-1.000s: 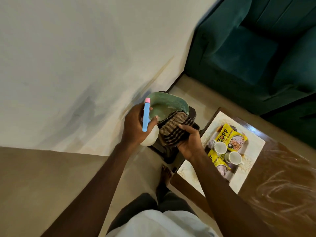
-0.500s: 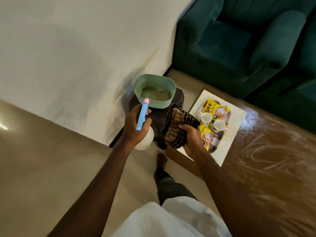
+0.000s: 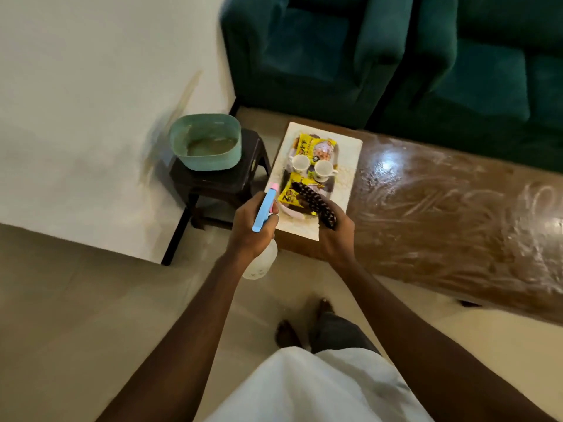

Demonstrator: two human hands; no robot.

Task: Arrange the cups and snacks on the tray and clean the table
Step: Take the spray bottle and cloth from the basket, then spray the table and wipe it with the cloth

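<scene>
Over the near end of the tray (image 3: 347, 175), left hand (image 3: 253, 226) grips the sprayer (image 3: 264, 210); right hand (image 3: 333, 236) bunches the soft cloth (image 3: 315, 204); it looks limp, best held wadded.

Glossy wood, soft cloth, plastic
The table (image 3: 441, 208) is shiny streaked brown wood; sofa (image 3: 396, 56) matt velvety fabric; basin (image 3: 207, 141) smooth plastic; cloth (image 3: 316, 205) woven

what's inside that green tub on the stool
The green tub holds murky brownish water; its bottom is hidden by the cloudy water. Nothing floats on it.
</scene>
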